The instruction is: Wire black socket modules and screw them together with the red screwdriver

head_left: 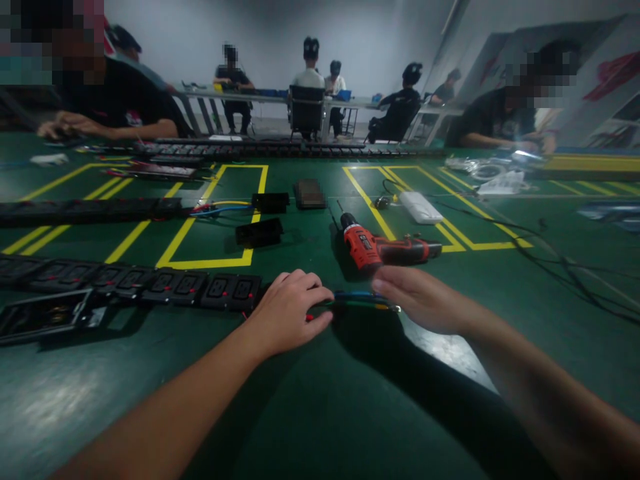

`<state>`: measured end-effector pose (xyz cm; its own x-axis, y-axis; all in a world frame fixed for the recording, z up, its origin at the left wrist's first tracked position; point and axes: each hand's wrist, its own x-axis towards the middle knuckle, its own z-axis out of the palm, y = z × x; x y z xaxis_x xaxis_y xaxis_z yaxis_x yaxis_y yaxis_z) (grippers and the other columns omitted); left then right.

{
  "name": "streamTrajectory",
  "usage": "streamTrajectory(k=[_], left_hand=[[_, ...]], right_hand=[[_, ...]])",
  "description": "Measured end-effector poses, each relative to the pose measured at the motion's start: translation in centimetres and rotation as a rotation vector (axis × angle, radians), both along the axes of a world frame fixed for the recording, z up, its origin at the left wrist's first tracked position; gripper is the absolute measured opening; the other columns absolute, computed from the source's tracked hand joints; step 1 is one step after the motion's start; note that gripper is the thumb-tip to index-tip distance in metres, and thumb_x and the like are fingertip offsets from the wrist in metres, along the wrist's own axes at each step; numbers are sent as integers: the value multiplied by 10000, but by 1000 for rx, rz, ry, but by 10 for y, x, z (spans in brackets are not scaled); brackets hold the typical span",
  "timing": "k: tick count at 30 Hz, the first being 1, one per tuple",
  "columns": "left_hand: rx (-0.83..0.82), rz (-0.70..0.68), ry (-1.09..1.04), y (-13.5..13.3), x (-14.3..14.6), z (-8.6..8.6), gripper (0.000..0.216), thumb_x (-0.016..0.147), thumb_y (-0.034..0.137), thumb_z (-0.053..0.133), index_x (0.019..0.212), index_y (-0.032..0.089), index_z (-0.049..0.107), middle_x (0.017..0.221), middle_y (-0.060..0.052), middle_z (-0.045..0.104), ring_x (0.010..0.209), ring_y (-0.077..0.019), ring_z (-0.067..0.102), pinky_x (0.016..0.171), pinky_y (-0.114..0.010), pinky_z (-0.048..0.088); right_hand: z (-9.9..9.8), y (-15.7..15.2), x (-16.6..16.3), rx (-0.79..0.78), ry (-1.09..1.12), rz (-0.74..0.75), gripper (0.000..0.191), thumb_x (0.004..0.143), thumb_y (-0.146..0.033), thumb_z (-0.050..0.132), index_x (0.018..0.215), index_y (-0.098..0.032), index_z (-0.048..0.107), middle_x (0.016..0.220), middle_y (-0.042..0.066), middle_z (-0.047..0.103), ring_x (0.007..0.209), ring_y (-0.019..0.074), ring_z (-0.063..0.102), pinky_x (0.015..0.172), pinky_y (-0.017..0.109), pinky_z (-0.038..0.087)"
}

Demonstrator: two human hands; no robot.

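Observation:
My left hand (293, 310) is curled round a bundle of insulated wires (353, 300) near the end of a black power strip (227, 291). Blue and green-yellow wires run out of its grip to the right. My right hand (425, 298) holds the far end of the same bundle between thumb and fingers; bare metal tips show just under it. Its other fingers are partly hidden. Just beyond this hand lies a red and black cordless drill (365, 247), bit pointing away.
A second power strip (90, 210) with loose wires lies farther back, by black end pieces (260, 232). A white box (420, 207) and dark cables (545, 247) are to the right. An open metal housing (47, 317) lies at left. Co-workers sit across the table.

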<state>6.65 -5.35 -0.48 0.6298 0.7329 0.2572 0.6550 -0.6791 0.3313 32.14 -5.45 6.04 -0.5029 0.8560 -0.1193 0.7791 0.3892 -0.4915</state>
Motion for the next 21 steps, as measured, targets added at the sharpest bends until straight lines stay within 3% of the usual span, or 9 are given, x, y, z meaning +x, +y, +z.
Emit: streamTrajectory(k=[4,8,13,21], left_hand=[[16,5,29,0,1,1,224,867,334,611,1073,262,663,1020,-23,625,970,-239,530,819,-411,412],[30,18,53,0,1,2,242,857,354,619,1073,256,668,1025,-42,618,975,-254,522,823,-420,417],[39,26,68,1,1,4,217,876,391,595,1031,256,664,968,-35,598,951,-244,516,807,-410,419],[13,12,40,4,-1,3,300,868,440,601,1109,270,657,1011,-46,602,981,-253,522,816,-413,421]], right_hand=[[13,18,-30,93,-164,38,229,990,-288,419,861,-173,569,778,49,631,699,166,596,621,280,432],[15,58,-67,203,-340,12,195,988,-267,483,1004,-127,618,891,98,663,824,219,638,763,373,489],[-4,123,-111,222,-487,-54,329,954,-367,603,1209,-159,601,1191,93,630,1006,226,638,859,440,543],[-29,185,-150,246,-508,-153,365,945,-353,621,1251,-159,582,1241,108,607,1031,235,633,856,438,551]])
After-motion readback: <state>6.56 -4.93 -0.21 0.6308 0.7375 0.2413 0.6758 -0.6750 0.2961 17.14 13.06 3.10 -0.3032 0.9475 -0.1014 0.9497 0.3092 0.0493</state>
